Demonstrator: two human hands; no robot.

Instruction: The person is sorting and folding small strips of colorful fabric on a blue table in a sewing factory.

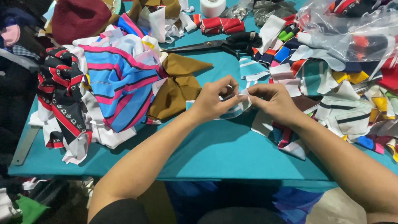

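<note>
Both hands meet over the teal table (215, 149), pinching one small strip of white and teal cloth (238, 108). My left hand (213, 100) grips its near end with thumb and fingers. My right hand (271, 101) pinches the folded white end from the right. The strip hangs just above the tabletop between the two hands. Part of the strip is hidden under my fingers.
Black-handled scissors (215, 44) lie at the back centre. A blue and pink striped fabric pile (120, 83) and brown cloth (178, 85) sit left. Several mixed cloth scraps (336, 95) cover the right, under a clear plastic bag (352, 29). A white tape roll (212, 7) stands at the back.
</note>
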